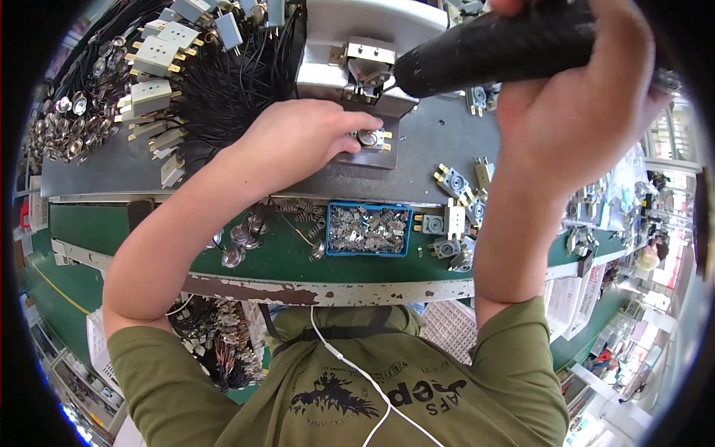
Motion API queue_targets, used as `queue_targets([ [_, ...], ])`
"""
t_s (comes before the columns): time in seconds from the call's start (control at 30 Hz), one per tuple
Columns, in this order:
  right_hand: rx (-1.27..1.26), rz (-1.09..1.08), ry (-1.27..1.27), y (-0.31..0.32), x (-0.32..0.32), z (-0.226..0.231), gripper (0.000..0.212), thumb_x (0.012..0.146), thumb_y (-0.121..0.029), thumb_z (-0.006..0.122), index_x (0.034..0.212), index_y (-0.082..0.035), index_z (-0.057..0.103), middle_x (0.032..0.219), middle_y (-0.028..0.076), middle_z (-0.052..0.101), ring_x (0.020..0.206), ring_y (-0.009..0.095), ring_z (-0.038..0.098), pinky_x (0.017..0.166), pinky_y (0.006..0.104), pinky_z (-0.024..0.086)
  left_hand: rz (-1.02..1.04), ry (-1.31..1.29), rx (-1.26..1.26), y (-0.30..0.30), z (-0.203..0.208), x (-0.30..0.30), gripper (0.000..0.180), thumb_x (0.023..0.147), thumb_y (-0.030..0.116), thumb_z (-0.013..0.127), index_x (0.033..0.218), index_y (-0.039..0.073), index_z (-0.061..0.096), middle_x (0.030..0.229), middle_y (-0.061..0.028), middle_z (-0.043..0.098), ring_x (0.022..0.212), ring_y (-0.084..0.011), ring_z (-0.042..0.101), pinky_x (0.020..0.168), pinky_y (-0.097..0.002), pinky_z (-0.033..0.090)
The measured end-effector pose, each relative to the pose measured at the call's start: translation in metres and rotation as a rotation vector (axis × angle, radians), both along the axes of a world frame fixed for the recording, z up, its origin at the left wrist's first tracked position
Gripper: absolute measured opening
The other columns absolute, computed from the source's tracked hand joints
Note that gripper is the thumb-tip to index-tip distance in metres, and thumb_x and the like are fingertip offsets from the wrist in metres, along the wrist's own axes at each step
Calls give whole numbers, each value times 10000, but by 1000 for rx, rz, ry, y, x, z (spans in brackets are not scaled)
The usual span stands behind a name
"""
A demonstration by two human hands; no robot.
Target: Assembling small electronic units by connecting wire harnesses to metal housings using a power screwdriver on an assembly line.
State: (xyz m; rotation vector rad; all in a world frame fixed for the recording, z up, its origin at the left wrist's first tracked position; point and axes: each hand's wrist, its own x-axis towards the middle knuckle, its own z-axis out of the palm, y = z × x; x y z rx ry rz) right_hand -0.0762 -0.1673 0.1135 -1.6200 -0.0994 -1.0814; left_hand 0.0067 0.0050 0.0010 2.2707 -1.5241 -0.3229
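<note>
My left hand (305,138) reaches over the metal worktop, thumb and forefinger closed on a small switch-like part (369,139) with a round metal cap and brass terminal tabs. That part lies on a flat metal plate (383,159) in front of a machine fixture (370,63). My right hand (558,123) is wrapped round a thick black cylindrical power tool (491,54), held nearly level. Its narrow end points left, close to the fixture's metal jaws. Part of the right hand and the tool's far end are cut off or hidden at the top.
Black leads (223,89) with pale terminal housings (155,56) pile up at the left, beside round metal caps (78,104). A blue tray (328,231) of small metal pieces sits near the front edge. Grey parts with brass tabs (453,181) lie right of it.
</note>
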Motion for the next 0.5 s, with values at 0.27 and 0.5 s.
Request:
queue_targets([
  [0.27,92,-98,-97,21,37,-7,242,931,-113,784,1031,-18,585,726,62,654,542,139,620,506,271,493,18,20,41,-1,5,-2,334,978,292,654,1304,226,666,906,-98,715,899,-315,710,753,-460,571],
  [0.5,151,-38,-72,31,28,-7,208,940,-34,747,1053,-1,576,757,77,656,550,148,614,525,278,500,37,73,75,0,7,-2,370,967,279,672,1337,265,664,903,-87,677,896,-314,689,760,-455,564],
])
